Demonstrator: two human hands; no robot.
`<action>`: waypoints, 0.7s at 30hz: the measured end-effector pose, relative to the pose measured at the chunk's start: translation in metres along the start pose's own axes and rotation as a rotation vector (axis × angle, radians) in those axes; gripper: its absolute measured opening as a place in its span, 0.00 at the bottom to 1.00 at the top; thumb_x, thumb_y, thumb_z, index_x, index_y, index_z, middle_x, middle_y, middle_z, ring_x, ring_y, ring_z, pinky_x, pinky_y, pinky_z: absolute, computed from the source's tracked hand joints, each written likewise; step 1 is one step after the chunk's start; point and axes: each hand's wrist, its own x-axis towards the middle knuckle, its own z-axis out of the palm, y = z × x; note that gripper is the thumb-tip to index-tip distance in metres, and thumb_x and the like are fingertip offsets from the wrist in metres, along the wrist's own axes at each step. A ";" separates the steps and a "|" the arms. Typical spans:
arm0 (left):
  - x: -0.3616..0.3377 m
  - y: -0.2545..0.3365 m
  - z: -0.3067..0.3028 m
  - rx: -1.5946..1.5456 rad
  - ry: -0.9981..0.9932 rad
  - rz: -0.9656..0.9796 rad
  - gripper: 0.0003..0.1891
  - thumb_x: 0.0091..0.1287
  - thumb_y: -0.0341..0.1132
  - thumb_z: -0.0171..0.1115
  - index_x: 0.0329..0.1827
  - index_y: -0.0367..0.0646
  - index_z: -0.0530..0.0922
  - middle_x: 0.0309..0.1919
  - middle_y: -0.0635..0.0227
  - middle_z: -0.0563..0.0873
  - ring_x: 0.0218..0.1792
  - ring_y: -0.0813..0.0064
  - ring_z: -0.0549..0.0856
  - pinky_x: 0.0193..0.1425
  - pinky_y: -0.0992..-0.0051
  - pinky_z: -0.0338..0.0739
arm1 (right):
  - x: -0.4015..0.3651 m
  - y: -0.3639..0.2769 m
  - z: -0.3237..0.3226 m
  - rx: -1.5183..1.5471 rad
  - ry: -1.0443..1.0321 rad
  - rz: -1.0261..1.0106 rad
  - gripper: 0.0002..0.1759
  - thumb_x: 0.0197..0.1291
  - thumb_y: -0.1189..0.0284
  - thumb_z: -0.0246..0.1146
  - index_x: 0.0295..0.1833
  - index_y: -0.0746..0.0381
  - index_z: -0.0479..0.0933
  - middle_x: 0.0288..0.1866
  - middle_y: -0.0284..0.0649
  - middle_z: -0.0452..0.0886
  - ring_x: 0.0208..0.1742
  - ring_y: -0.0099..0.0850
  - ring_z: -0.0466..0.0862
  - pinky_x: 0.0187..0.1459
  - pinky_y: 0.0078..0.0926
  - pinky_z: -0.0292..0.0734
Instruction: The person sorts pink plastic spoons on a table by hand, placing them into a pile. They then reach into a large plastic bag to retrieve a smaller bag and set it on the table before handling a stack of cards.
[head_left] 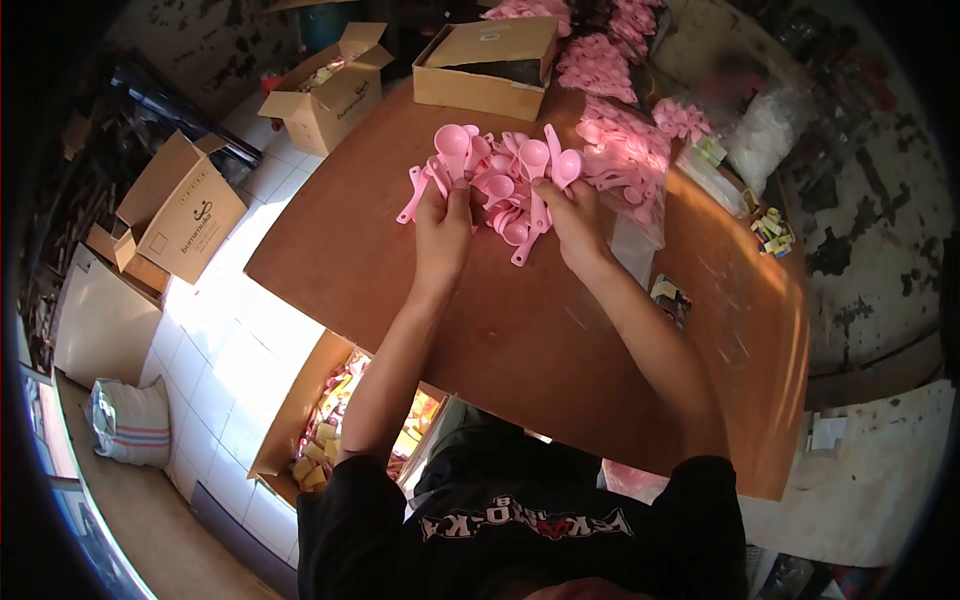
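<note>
Pink measuring spoons lie in a loose pile (pixel 499 188) on the brown table (pixel 340 225). At the pile's left side, my left hand (pixel 443 222) is closed around pink measuring spoons (pixel 452 142), their bowls standing up beyond the fingers. On the right, my right hand (pixel 573 212) pinches more pink measuring spoons (pixel 534 155), with bowls and handles sticking out above and below the thumb. The fingertips of both hands are partly hidden among the spoons.
Bags of pink spoons (pixel 625 140) line the table's far right. A cardboard box (pixel 485 68) sits at the far edge. Open cartons (pixel 200 225) stand on the tiled floor at left. Another box (pixel 290 440) of small packets is beside my left arm.
</note>
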 end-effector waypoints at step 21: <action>0.061 -0.005 -0.007 1.456 -0.229 0.431 0.32 0.62 0.48 0.61 0.65 0.38 0.68 0.61 0.50 0.72 0.63 0.48 0.71 0.65 0.49 0.65 | -0.014 -0.036 -0.007 -0.765 -0.291 -0.407 0.09 0.53 0.72 0.63 0.38 0.62 0.84 0.28 0.48 0.84 0.32 0.50 0.84 0.39 0.41 0.79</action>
